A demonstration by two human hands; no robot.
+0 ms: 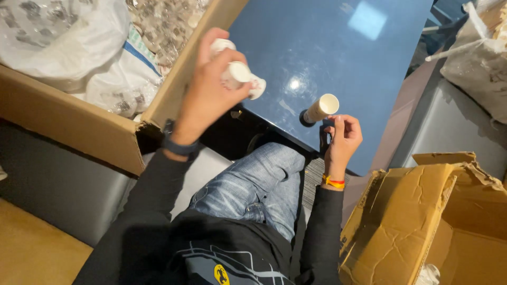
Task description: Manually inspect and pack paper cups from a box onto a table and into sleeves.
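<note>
My left hand (208,87) is raised over the edge of a cardboard box (79,124) and grips several small white cup-shaped plastic parts (238,74). My right hand (342,138) hovers at the near edge of a blue glossy table (327,58); its fingers are curled and its fingertips are next to a cream-coloured tube (320,109) that stands tilted on a dark base on the table. Whether the fingers touch the tube is unclear. A red and yellow band sits on my right wrist, a dark band on my left.
The cardboard box at left holds clear and white plastic bags (63,37) full of small parts. A torn open cardboard box (422,211) stands at lower right. Another filled bag (478,58) lies at upper right. My jeans-clad knee (253,184) is below the table edge.
</note>
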